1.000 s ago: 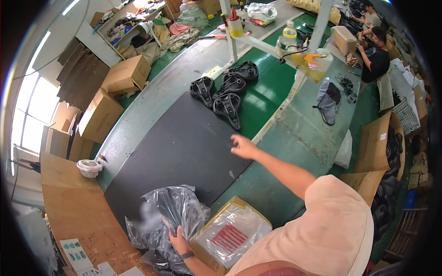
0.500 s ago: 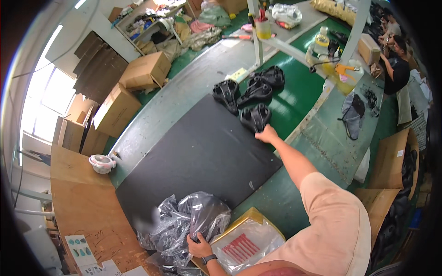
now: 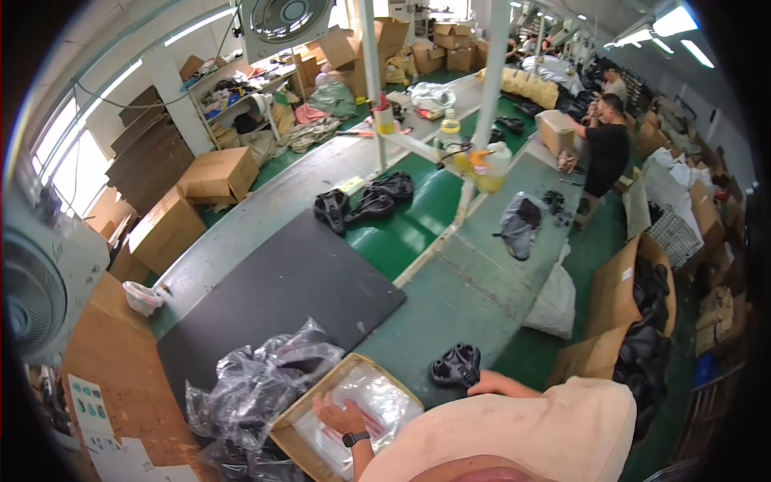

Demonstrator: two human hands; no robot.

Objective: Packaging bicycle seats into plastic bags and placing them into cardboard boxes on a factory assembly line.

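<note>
Left hand (image 3: 341, 415) lies flat, fingers spread, on one clear bag in one cardboard box (image 3: 299, 418) at six o'clock. Right hand – fingers hidden, grip unclear – meets one black part (image 3: 456, 365); three more (image 3: 365, 202) lie at twelve o'clock on the worktop (image 3: 450, 309).

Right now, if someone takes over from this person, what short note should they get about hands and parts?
Left hand: open, flat on the clear bags in the shallow cardboard box.
Right hand: mostly hidden, seems to hold one black moulded part beside the box.
Done: one part is at the box.
Left: other black parts lie far off on the green mat.
</note>
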